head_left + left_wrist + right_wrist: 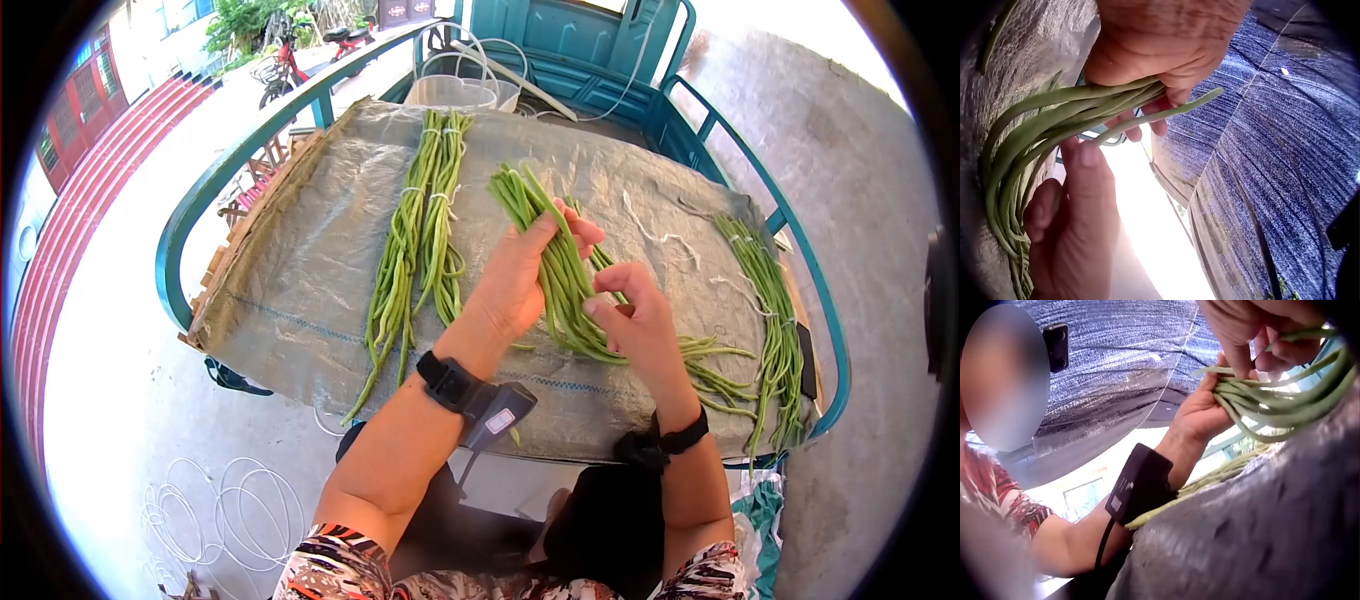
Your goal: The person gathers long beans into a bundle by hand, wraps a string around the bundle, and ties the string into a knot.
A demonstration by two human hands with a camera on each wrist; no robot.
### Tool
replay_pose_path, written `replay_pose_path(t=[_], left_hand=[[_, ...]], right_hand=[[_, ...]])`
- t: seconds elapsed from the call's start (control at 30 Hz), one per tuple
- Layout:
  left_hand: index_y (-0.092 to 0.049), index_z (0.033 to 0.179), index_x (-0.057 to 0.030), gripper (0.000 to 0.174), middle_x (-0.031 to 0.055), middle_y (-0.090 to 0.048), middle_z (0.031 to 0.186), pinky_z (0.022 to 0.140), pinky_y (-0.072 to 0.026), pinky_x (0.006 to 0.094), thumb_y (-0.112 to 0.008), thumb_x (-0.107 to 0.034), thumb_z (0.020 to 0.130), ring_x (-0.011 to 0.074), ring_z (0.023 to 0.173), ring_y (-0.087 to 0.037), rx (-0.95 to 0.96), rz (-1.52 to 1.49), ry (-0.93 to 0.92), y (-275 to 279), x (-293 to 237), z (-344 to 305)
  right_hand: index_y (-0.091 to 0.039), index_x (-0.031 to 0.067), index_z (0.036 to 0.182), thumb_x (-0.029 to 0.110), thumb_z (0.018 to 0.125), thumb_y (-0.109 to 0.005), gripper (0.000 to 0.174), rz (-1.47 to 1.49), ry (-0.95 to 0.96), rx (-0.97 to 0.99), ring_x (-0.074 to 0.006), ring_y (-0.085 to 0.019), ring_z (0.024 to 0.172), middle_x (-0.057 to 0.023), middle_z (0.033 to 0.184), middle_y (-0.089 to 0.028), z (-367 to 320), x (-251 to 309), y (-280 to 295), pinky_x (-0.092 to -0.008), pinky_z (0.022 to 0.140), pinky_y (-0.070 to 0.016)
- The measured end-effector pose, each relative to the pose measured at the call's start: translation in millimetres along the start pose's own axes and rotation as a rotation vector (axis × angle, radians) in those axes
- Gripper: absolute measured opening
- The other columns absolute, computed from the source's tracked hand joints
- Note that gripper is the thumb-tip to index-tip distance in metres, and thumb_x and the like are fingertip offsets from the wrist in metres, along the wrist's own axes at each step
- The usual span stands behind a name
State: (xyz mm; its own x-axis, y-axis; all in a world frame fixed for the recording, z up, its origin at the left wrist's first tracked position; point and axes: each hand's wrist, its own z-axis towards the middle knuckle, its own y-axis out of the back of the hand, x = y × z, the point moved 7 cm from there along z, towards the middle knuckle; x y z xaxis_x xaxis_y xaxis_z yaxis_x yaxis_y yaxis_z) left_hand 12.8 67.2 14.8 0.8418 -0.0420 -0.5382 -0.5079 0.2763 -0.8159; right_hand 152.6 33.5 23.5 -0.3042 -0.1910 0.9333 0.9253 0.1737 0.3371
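My left hand point(512, 278) grips a bunch of long green beans point(562, 285) near one end, over the grey sheet-covered surface. Beside its lower part, my right hand point(640, 315) pinches a single bean between thumb and fingers. In the left wrist view the bunch point(1041, 125) bends down in a loop, with the right thumb point(1088, 169) against one bean point(1166, 114) that sticks out past the others. From the right wrist view, the left hand point(1204, 412) wraps the bean ends. More loose beans point(720, 372) lie under and right of the right hand.
Two tied bean bunches point(405, 240) lie left of the hands, and another point(768, 310) lies along the right edge. White strings point(660, 235) rest on the grey sheet point(300, 220). Teal rails point(185, 225) border the cart bed; a clear tub point(450, 93) stands at the back.
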Motion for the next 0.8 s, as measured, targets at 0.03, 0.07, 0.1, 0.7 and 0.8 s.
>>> replay_pose_path(t=[0.03,0.07,0.1,0.7,0.8], left_hand=[[-0.055,0.097,-0.0035,0.021,0.0103,-0.061,0.095,0.091,-0.0475,0.0362,-0.053,-0.024,0.094,0.0243,0.098,-0.061,0.001,0.001,0.003,-1,0,0],[-0.056,0.095,-0.0034,0.021,0.0098,-0.061,0.092,0.089,-0.0489,0.0358,-0.053,-0.024,0.094,0.0244,0.096,-0.061,0.002,0.001,0.004,-1,0,0],[-0.056,0.095,-0.0034,0.021,0.0097,-0.061,0.092,0.088,-0.0491,0.0355,-0.053,-0.024,0.094,0.0243,0.095,-0.061,0.010,-0.027,-0.003,-5,7,2],[-0.055,0.089,-0.0065,0.023,0.0033,-0.058,0.078,0.078,-0.0491,0.0336,-0.055,-0.029,0.093,0.0210,0.081,-0.061,-0.037,-0.017,0.003,0,7,1],[-0.055,0.088,-0.0068,0.023,0.0035,-0.058,0.078,0.075,-0.0493,0.0327,-0.057,-0.029,0.092,0.0206,0.078,-0.061,-0.053,-0.026,0.014,1,7,1]], right_hand=[[-0.055,0.0048,0.101,0.006,0.081,-0.064,0.022,-0.031,0.012,0.008,-0.0042,-0.049,0.054,-0.0033,0.095,-0.059,-2,4,-3,-0.0199,0.043,-0.0408],[-0.056,0.0040,0.098,0.005,0.080,-0.065,0.020,-0.064,0.024,0.016,-0.0040,-0.048,0.053,-0.0031,0.093,-0.058,-2,6,-5,-0.0200,0.043,-0.0406],[-0.056,0.0038,0.097,0.004,0.080,-0.065,0.019,-0.091,0.022,0.011,-0.0039,-0.048,0.053,-0.0027,0.092,-0.058,-3,5,4,-0.0201,0.043,-0.0406],[-0.056,0.0029,0.094,0.003,0.082,-0.062,0.014,-0.033,0.014,0.034,-0.0034,-0.047,0.052,-0.0003,0.081,-0.056,-4,-2,-5,-0.0204,0.045,-0.0388],[-0.056,0.0034,0.094,0.008,0.085,-0.062,0.012,0.070,-0.027,0.032,-0.0032,-0.046,0.051,0.0006,0.078,-0.055,-4,-5,-4,-0.0192,0.045,-0.0370]])
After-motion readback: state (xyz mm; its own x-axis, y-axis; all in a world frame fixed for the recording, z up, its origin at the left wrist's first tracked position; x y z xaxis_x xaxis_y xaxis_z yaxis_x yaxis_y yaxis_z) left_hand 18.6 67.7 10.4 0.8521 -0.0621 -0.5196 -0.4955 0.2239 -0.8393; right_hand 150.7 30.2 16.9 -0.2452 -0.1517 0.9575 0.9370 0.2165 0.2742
